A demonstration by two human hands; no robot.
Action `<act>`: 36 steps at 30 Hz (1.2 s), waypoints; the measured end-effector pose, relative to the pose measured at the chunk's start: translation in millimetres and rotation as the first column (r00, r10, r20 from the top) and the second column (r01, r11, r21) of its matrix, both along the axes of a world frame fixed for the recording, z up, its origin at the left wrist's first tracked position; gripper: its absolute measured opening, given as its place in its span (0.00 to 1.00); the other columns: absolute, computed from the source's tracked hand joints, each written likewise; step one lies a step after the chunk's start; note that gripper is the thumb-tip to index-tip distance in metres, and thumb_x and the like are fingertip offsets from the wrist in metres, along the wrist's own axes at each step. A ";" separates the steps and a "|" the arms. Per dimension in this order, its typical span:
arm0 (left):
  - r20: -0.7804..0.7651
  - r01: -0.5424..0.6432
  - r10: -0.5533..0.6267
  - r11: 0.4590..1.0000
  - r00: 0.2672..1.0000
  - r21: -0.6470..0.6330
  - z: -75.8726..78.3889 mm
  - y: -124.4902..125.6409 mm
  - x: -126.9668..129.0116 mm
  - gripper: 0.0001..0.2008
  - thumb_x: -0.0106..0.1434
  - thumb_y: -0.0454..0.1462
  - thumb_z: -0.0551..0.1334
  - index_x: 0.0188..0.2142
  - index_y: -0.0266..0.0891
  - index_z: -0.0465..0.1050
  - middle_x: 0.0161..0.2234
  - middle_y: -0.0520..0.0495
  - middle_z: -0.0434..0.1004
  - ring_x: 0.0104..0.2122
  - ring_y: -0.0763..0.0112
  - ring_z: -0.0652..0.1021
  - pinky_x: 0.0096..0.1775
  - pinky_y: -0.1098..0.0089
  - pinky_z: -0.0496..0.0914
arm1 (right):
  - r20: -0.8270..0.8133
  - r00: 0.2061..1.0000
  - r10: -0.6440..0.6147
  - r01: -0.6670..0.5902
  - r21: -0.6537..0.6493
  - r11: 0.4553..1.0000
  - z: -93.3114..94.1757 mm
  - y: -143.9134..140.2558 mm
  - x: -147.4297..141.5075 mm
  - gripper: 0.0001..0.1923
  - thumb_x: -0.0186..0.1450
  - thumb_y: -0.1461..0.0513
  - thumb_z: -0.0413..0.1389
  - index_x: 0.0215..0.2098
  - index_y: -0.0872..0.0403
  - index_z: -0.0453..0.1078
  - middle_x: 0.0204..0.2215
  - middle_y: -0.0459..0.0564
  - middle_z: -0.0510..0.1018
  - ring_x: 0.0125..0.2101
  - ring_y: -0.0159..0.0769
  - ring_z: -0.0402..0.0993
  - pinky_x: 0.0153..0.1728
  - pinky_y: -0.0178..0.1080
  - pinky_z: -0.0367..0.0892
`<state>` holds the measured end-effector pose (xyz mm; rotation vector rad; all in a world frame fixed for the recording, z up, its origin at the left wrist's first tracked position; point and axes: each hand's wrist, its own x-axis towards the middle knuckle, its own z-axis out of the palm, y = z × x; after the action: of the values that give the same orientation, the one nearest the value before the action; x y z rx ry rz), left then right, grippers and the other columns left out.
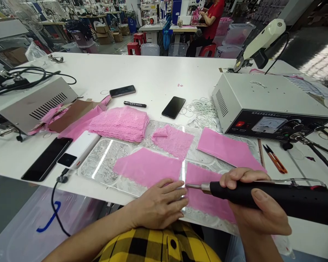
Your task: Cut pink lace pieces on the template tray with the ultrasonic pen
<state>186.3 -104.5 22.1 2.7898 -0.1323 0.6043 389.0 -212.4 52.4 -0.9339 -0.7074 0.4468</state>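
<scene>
My right hand (257, 203) is wrapped around a black handheld tool (251, 194) with a thin metal tip. The tip points left, just over a pink fabric piece (205, 189). Near that tip, my left hand (161, 203) lies flat with fingers stretched out, at the lower edge of another pink fabric piece (150, 165). Both pieces rest on a clear plastic sheet (98, 160). Farther back are a small pink lace piece (175, 140) with one folded corner and a smooth pink panel (229, 147). A stack of pink lace (120, 122) sits to the left.
A grey box with a meter (273, 98) stands at right, with orange snips (274, 158) in front. Tangled white elastic (202, 111), phones (174, 107), a marker (135, 104) and a white power bank (79, 149) lie about. A person in red (214, 22) sits beyond the table.
</scene>
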 end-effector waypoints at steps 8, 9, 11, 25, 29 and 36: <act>0.079 -0.086 0.085 0.996 0.993 0.001 5.0 -1.5 4.7 0.13 0.70 0.37 0.56 0.50 0.34 0.72 0.48 0.40 0.79 0.55 0.61 0.74 0.56 0.61 0.68 | -0.027 0.986 -0.167 0.167 0.003 0.986 4.4 -5.2 13.2 0.07 0.51 0.60 0.55 0.27 0.53 0.72 0.23 0.45 0.73 0.19 0.31 0.66 0.20 0.39 0.68; 0.094 -0.113 0.112 0.994 0.989 0.003 5.2 -1.2 6.9 0.13 0.70 0.37 0.56 0.50 0.34 0.72 0.48 0.40 0.79 0.55 0.61 0.74 0.56 0.61 0.69 | -0.032 0.970 -0.239 0.239 0.008 0.971 4.6 -7.2 18.3 0.08 0.49 0.60 0.54 0.26 0.53 0.72 0.22 0.45 0.72 0.19 0.31 0.66 0.20 0.39 0.67; 0.098 -0.154 0.151 0.988 0.984 0.019 4.5 -0.3 12.7 0.13 0.70 0.37 0.56 0.50 0.34 0.72 0.50 0.39 0.78 0.56 0.58 0.74 0.56 0.59 0.69 | -0.036 0.923 -0.384 0.384 0.013 0.923 3.7 -11.0 27.9 0.08 0.46 0.61 0.52 0.24 0.53 0.70 0.21 0.45 0.71 0.19 0.31 0.65 0.20 0.39 0.66; -0.075 -0.219 0.230 0.967 0.970 0.130 -12.9 3.4 35.6 0.24 0.72 0.49 0.53 0.59 0.37 0.66 0.62 0.38 0.66 0.64 0.49 0.65 0.61 0.47 0.60 | -0.037 0.886 -0.463 0.464 0.020 0.886 -7.4 -8.8 31.0 0.09 0.46 0.61 0.52 0.26 0.54 0.70 0.23 0.46 0.72 0.20 0.31 0.65 0.21 0.40 0.67; -0.098 -0.221 0.233 0.968 0.968 0.120 -13.5 3.7 35.7 0.24 0.71 0.49 0.55 0.60 0.37 0.66 0.63 0.38 0.65 0.64 0.49 0.64 0.61 0.47 0.60 | -0.002 0.892 -0.452 0.452 0.024 0.892 -8.4 -8.6 31.8 0.08 0.47 0.61 0.52 0.26 0.54 0.70 0.23 0.46 0.72 0.21 0.32 0.66 0.22 0.40 0.68; -0.104 -0.208 0.219 0.972 0.970 0.105 -14.0 5.9 35.2 0.23 0.72 0.47 0.55 0.60 0.37 0.66 0.63 0.39 0.65 0.65 0.48 0.63 0.61 0.45 0.60 | 0.027 0.889 -0.457 0.455 0.045 0.889 -6.3 -6.6 30.9 0.06 0.49 0.61 0.54 0.26 0.54 0.69 0.24 0.46 0.72 0.21 0.31 0.66 0.24 0.40 0.68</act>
<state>221.5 -98.7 8.1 2.9450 0.1703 0.4952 419.8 -219.0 46.0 -1.0389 -0.5036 -0.0023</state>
